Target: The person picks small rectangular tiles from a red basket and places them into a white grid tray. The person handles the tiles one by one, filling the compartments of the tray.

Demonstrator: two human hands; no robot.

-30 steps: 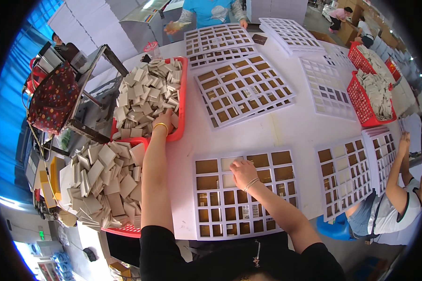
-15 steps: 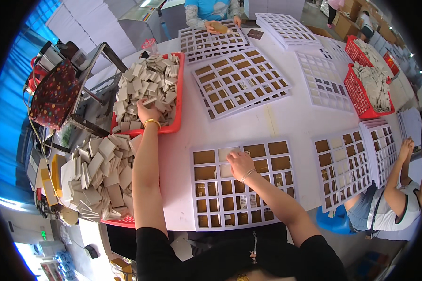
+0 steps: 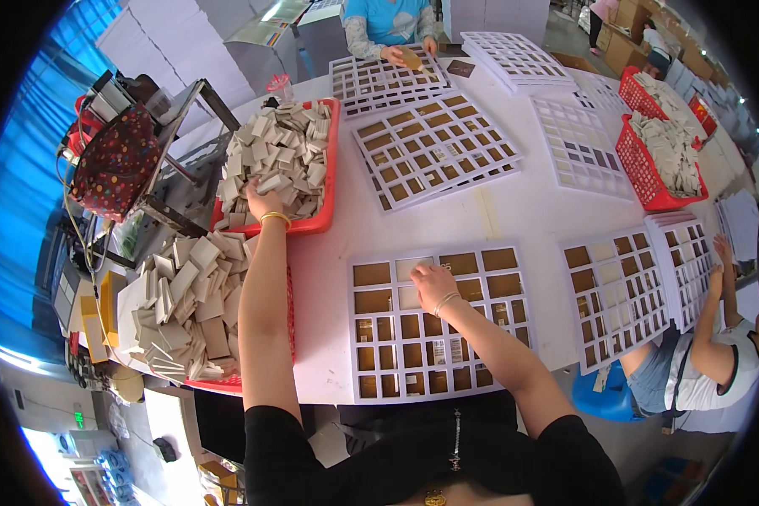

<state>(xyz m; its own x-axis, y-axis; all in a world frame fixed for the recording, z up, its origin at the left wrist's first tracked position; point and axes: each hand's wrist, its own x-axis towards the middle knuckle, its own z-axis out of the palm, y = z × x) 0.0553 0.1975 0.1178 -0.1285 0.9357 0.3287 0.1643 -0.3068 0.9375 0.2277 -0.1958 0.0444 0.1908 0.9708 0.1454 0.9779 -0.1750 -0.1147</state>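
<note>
Now the left hand (image 3: 266,202) has shifted leftward, seemingly still searching tiles (image 3: 282,135); right hand (image 3: 433,287) on grid (image 3: 422,329), fingers' (image 3: 421,273) grips unclear.

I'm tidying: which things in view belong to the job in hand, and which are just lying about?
Apparently in use:
- pale tiles, at left hand
- red basket holding them
- white grid frame, under right hand

Apparently lying about:
- dotted bag
- pink-topped cup

Digits (image 3: 446,266) on brown backing (image 3: 503,260); green wall sign (image 3: 78,418)
</note>
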